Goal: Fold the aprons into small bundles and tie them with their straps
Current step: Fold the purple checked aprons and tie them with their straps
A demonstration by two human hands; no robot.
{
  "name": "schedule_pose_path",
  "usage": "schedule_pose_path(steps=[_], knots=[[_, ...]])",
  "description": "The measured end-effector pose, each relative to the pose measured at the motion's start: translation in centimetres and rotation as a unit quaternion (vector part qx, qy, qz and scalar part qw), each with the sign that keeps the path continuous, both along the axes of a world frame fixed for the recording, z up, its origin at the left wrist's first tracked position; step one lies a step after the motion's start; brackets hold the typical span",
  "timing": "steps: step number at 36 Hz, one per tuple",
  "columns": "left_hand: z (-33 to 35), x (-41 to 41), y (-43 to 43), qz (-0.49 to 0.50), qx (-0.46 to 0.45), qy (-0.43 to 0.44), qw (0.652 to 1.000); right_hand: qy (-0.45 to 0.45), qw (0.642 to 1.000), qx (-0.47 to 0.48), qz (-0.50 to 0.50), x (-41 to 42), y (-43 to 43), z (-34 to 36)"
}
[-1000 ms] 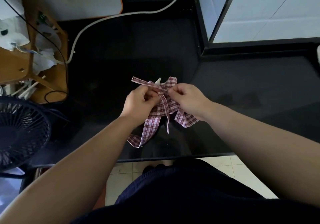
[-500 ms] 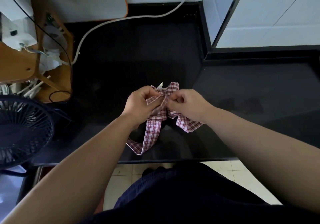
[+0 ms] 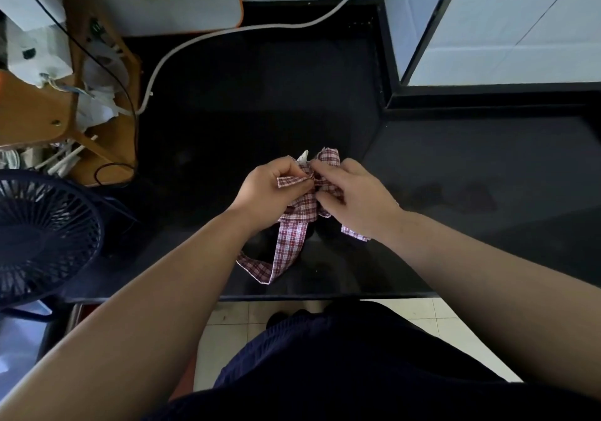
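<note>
Since a second ago the left hand (image 3: pixel 270 190) has drawn in the strap end (image 3: pixel 291 180). It stuck out to the left then, and now shows only as a short checked tab pinched between thumb and fingers. The red-and-white checked apron (image 3: pixel 304 207), bunched small, is held between both hands over the black surface (image 3: pixel 455 177), near its front edge. A loose strap (image 3: pixel 286 255) trails from it onto the surface toward the person. The right hand (image 3: pixel 361 199) has closed in against the left, fingers curled into the bundle's cloth. Far left, the wooden stand (image 3: pixel 97 141) holds crumpled white plastic (image 3: pixel 94 108) and some white sticks (image 3: pixel 65 160).
</note>
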State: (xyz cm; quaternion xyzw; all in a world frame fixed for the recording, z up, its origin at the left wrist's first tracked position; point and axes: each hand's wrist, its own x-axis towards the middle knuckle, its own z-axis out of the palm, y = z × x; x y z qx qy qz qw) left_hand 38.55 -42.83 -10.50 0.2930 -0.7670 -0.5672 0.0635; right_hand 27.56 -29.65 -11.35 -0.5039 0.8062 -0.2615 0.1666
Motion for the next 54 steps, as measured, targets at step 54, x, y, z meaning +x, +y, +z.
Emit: schedule_pose_path(steps=[54], knots=[[0.3, -1.4, -0.3, 0.034, 0.066, -0.080, 0.994, -0.004, 0.998, -0.052, 0.039, -1.0, -1.3, -0.3]])
